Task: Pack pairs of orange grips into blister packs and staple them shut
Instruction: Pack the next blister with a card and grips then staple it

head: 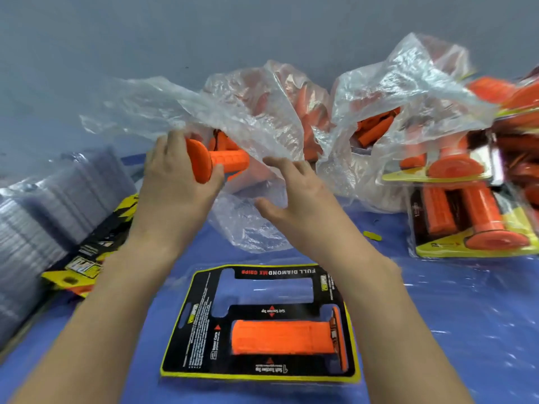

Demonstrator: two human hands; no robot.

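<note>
The left hand (175,176) clamps an orange grip (221,162) by its flange, right hand (297,196) spread, empty, and the loose bag (233,118) could snag it, I'd say, tugging it free.

Your left hand (175,182) covers part of the flange of the grip (221,161) it holds, and the grip's far end runs under a plastic bag (233,112). Crumpled film veils most of the loose grips (370,132). The stack of clear shells (43,217) is blurred and cut by the left edge. The finished packs (472,223) blur and run off the right edge. The small print on the card (201,325) is unreadable.
</note>
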